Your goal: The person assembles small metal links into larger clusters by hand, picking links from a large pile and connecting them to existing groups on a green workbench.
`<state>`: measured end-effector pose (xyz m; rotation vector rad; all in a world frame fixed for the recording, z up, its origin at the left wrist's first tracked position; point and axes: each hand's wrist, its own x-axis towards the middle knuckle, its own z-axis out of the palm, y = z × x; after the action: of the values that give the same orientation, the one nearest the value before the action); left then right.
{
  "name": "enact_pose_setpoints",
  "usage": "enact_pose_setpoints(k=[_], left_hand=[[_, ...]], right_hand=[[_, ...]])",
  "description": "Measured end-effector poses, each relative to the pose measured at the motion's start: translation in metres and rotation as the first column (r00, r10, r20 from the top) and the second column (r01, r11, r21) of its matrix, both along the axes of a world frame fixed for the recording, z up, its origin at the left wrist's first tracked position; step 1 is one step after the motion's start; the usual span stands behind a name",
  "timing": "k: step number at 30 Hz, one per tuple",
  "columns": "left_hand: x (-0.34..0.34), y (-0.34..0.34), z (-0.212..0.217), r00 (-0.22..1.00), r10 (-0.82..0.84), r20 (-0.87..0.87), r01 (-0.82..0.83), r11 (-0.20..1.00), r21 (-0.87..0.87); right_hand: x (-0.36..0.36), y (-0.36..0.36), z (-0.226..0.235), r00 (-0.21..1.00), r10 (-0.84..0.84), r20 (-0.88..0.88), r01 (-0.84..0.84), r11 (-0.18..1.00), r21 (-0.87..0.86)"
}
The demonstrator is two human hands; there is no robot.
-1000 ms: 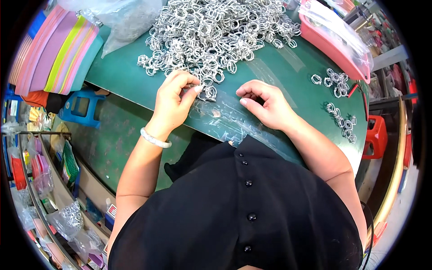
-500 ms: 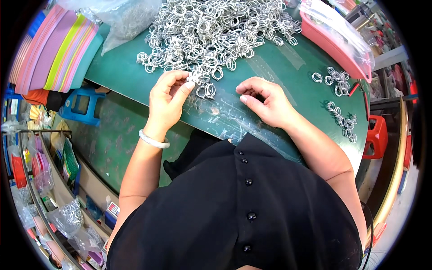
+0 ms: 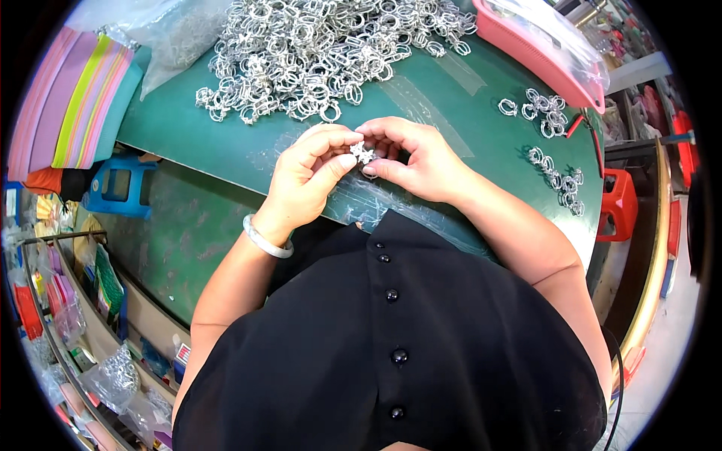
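Observation:
Between my fingertips is a small silver ring [image 3: 362, 153] with a bright, knobbly ornamental head. My left hand [image 3: 312, 171], a pale bangle on its wrist, pinches it from the left with thumb and index finger. From the right, my right hand [image 3: 417, 159] closes on the same piece with curled fingers and thumb; its grip partly hides the band. Both hands are just above the green table [image 3: 203, 146], close to its near edge. Beyond them lies a big heap of similar silver rings [image 3: 301, 60].
Several rings [image 3: 553, 113] lie apart on the right, with another small cluster [image 3: 560, 180] nearer me. A pink basket [image 3: 538, 56] with plastic bags sits at the far right, a clear bag [image 3: 184, 45] at the far left. Stacked coloured bins [image 3: 71, 101] and a blue stool [image 3: 120, 186] stand left.
My left hand has brought a ring from the heap's near edge toward me. My right hand has moved left and now meets it at the ring. The view has shifted slightly.

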<state>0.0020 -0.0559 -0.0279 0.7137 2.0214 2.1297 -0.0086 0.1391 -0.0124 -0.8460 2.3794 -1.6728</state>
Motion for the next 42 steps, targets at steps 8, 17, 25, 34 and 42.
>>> enact_pose_setpoints(k=[8, 17, 25, 34, 42], left_hand=[[0.003, 0.000, 0.009, 0.996, 0.092, -0.002, -0.091, 0.982, -0.164], [0.001, 0.000, 0.012, 0.983, 0.123, -0.134, -0.150, 0.964, -0.218], [0.004, 0.008, 0.020, 0.967, 0.110, -0.228, -0.165, 0.956, -0.242], [0.003, 0.015, 0.019, 0.949, 0.171, -0.264, -0.217, 0.963, -0.157], [0.000, 0.018, 0.017, 0.959, 0.195, -0.207, -0.233, 0.956, -0.178]], right_hand=[[0.000, 0.003, 0.006, 1.000, -0.019, 0.023, 0.018, 1.000, 0.019], [-0.006, 0.013, 0.005, 0.963, 0.046, -0.266, 0.024, 0.967, 0.253], [-0.004, 0.008, 0.005, 0.983, 0.008, -0.183, -0.002, 0.999, 0.035], [-0.001, 0.008, 0.006, 0.995, -0.014, 0.102, 0.021, 0.998, -0.067], [-0.003, 0.011, 0.003, 0.978, -0.001, 0.208, 0.033, 0.988, -0.149]])
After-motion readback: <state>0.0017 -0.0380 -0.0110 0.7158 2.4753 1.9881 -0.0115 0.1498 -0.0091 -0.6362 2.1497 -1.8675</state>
